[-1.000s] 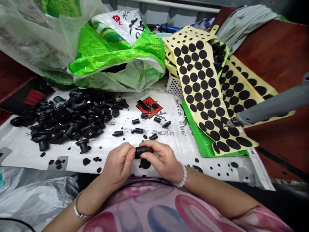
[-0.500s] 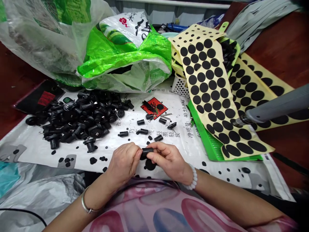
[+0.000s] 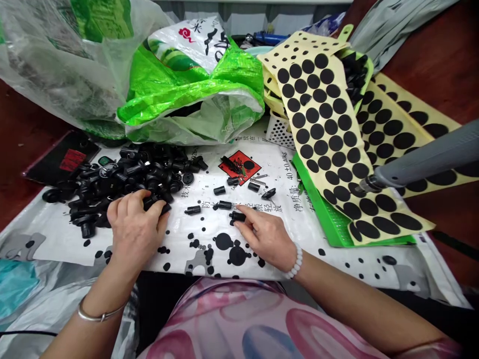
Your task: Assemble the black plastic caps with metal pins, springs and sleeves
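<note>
My left hand (image 3: 136, 224) is at the near edge of a pile of black plastic parts (image 3: 127, 172), its fingers closed round one black knob-like part (image 3: 163, 208). In front of me, my right hand (image 3: 265, 234) pinches a small black cylinder (image 3: 237, 216) with a thin tip, between thumb and forefinger, at the level of the sheet. Just beyond it lie a loose black cylinder (image 3: 224, 205) and another tipped one (image 3: 193, 210). A black disc-shaped part (image 3: 268, 193) rests farther right, near some thin metal pins (image 3: 259, 178).
A white printed sheet (image 3: 284, 234) covers the table. Behind stands an open green and white sack (image 3: 190, 99). To the right are yellow sheets of round black stickers (image 3: 325, 119), a green tray (image 3: 337, 234), a white basket (image 3: 280, 132) and a grey tool (image 3: 422, 162) reaching in.
My hands have come apart from the cylinder they held together. My left hand has moved left to the pile; my right hand has moved slightly forward with fingers on a cylinder.
</note>
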### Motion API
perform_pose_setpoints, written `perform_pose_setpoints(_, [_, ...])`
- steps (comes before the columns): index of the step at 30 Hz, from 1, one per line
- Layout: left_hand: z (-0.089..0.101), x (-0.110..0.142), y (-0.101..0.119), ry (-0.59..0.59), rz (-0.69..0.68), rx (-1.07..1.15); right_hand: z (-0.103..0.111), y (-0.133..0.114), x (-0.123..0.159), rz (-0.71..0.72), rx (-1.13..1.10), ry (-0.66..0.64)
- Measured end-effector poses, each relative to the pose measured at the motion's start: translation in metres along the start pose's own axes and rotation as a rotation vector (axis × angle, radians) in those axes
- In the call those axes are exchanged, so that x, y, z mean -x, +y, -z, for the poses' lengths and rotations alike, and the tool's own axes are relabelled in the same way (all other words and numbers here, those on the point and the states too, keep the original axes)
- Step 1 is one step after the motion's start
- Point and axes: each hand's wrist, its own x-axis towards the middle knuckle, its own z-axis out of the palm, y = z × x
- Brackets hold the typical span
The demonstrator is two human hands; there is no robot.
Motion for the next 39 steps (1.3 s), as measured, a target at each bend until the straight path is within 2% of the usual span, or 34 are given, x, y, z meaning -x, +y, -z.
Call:
perform_pose_setpoints(4, [-0.002,0.003,0.003,0.04,0.004,0.043,0.001,0.001,0.002,0.006,-0.097,0.05])
perform_pose_setpoints(11, [-0.003,0.007,0.006,0.105,-0.004,0.289,0.003,0.003,0.002,-0.085,-0.312,0.076])
perform_pose_setpoints(16, [-0.008,-0.017,0.022,0.122,-0.052,0.311,0.003,0.004,0.002,-0.053,-0.363,0.113])
perform_pose_setpoints(22, [-0.018,-0.049,0.049,-0.006,-0.141,0.276,0.006,0.006,0.002,-0.038,-0.377,0.151])
perform_pose_setpoints(25, [-0.016,-0.047,0.043,0.058,-0.1,0.329,0.008,0.008,0.002,-0.038,-0.381,0.177])
perform_pose_setpoints(28, [-0.01,-0.036,0.025,0.12,-0.013,0.358,0.009,0.009,0.003,-0.04,-0.395,0.194])
perform_pose_setpoints(32, [-0.004,-0.021,0.007,0.141,0.071,0.341,0.01,0.009,0.002,-0.037,-0.407,0.193])
perform_pose_setpoints(39, [0.004,-0.011,0.007,0.189,0.083,0.348,0.026,0.004,0.004,0.007,-0.356,0.276])
